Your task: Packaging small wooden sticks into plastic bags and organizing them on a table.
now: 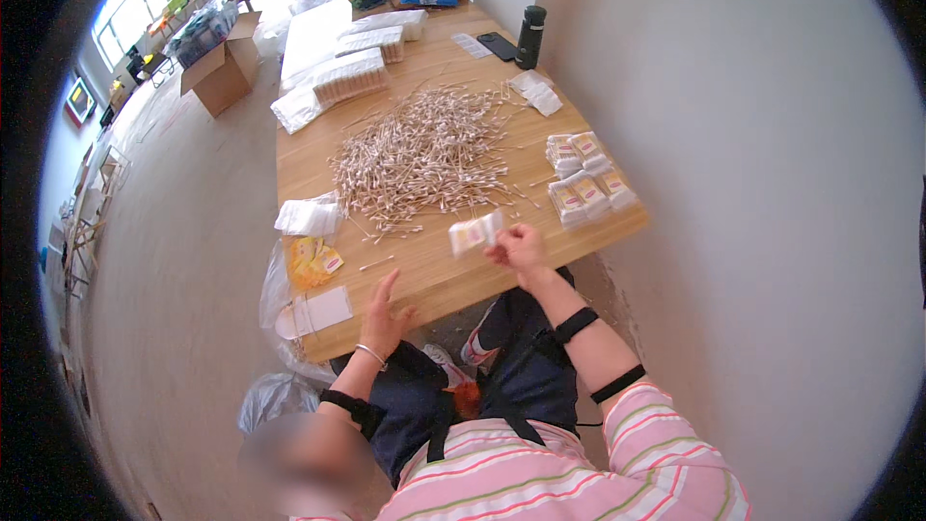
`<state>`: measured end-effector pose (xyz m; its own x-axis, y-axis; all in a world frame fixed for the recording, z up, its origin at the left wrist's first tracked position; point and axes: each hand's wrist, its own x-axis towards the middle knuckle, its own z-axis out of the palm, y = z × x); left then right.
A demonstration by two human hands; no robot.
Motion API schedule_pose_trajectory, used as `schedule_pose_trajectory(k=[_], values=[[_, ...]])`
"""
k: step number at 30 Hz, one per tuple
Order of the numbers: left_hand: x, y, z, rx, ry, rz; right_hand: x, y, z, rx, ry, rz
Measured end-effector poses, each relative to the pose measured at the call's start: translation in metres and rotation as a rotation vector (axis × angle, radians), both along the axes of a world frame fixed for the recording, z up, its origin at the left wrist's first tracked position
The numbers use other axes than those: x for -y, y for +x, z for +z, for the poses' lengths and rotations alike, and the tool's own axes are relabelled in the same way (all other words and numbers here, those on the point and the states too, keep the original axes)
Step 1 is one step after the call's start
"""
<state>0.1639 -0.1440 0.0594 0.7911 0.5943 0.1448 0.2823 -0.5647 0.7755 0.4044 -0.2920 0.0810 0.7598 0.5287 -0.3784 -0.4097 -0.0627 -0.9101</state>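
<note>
My table is pale, matt wood with visible grain; the heaped swabs look like wooden sticks with cotton tips. The small packet in my right hand is glossy clear plastic.

Long wooden table beside white wall; bright window.

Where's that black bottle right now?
In the head view, the black bottle stands upright at the table's far right edge, close to the wall, just right of a dark phone.
</note>
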Motion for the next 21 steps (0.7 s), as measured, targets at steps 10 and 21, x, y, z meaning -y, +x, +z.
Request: schedule_pose_trajectory(k=[10, 21], values=[[-0.022, -0.013, -0.029, 0.07, -0.234, 0.15, 0.045, 0.055, -0.007, -0.058, 0.16, -0.534], [-0.021, -0.02, -0.029, 0.059, -0.152, 0.115, 0.023, 0.068, -0.01, -0.136, 0.049, -0.761]])
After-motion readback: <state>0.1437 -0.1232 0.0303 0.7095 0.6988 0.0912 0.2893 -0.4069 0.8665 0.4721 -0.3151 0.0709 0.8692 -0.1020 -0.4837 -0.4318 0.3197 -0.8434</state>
